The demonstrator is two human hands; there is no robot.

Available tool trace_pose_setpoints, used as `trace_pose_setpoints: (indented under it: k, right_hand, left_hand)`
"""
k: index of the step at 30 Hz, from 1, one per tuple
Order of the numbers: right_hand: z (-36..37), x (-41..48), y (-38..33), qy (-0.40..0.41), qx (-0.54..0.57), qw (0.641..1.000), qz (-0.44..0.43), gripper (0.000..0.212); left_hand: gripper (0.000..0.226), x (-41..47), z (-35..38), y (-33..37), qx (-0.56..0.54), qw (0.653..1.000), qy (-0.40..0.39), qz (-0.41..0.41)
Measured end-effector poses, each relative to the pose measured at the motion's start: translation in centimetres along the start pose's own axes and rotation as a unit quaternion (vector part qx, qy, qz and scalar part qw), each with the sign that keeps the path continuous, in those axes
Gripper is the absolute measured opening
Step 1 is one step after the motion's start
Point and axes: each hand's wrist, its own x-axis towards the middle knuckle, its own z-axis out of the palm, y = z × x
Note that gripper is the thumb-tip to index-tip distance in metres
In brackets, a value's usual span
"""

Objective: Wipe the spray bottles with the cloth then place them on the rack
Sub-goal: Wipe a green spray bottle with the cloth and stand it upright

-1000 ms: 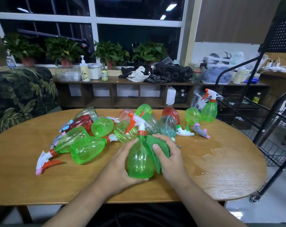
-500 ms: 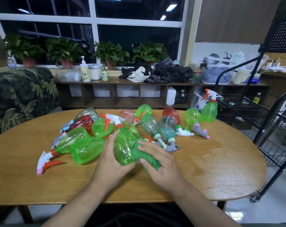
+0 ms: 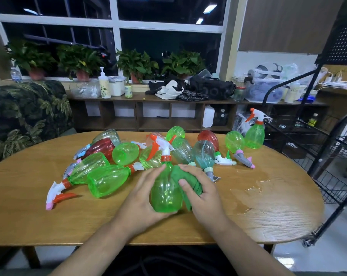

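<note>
A green spray bottle (image 3: 165, 193) with a white and orange trigger head stands upright near the front of the wooden table (image 3: 268, 216). My left hand (image 3: 141, 198) grips its left side. My right hand (image 3: 202, 194) holds a bunched green cloth (image 3: 185, 179) against the bottle's right side. Behind lie several more spray bottles in a pile (image 3: 117, 164), green, red and teal, most on their sides. One green spray bottle (image 3: 255, 132) stands upright on the black wire rack (image 3: 327, 172) at the right.
A wet patch (image 3: 254, 188) shines on the table's right part. A leaf-print sofa (image 3: 25, 116) is at the left. A low wooden shelf (image 3: 148, 114) with plants, bags and containers runs along the window behind the table.
The bottle was tipped toward the left half a second ago; it now stands upright again. My right hand with the cloth has moved up along the bottle's right side.
</note>
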Motion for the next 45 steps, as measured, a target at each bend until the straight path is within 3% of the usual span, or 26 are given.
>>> trace_pose_setpoints:
  k: [5, 11, 18, 24, 35, 38, 45]
  right_hand:
    - [-0.3, 0.7, -0.9, 0.016, 0.16, 0.978, 0.131, 0.022]
    - [-0.4, 1.2, -1.3, 0.014, 0.28, 0.943, 0.182, 0.021]
    - [-0.5, 0.7, -0.9, 0.006, 0.189, 0.972, 0.139, 0.026]
    - [-0.1, -0.3, -0.3, -0.056, 0.04, 0.997, 0.025, 0.041]
    - [0.3, -0.8, -0.3, -0.075, -0.123, 0.968, -0.205, 0.044]
    - [0.3, -0.7, -0.3, -0.082, -0.113, 0.972, -0.188, 0.045]
    - [0.0, -0.8, -0.8, -0.043, -0.03, 0.997, -0.049, 0.043]
  left_hand:
    - [0.114, -0.1, -0.1, 0.8, 0.005, 0.999, -0.03, 0.021]
    - [0.121, -0.3, -0.2, 1.3, -0.036, 0.998, -0.047, -0.001]
    - [0.123, -0.1, 0.4, 0.6, -0.01, 0.999, -0.039, -0.027]
    - [0.121, -0.3, 0.2, -0.1, -0.024, 0.997, 0.021, -0.074]
    - [0.115, 0.2, 0.2, -0.4, -0.015, 0.992, 0.095, -0.087]
    - [0.113, 0.1, 0.1, 0.0, -0.015, 0.992, 0.097, -0.081]
    - [0.118, -0.1, -0.2, 0.6, 0.019, 0.999, 0.029, -0.013]
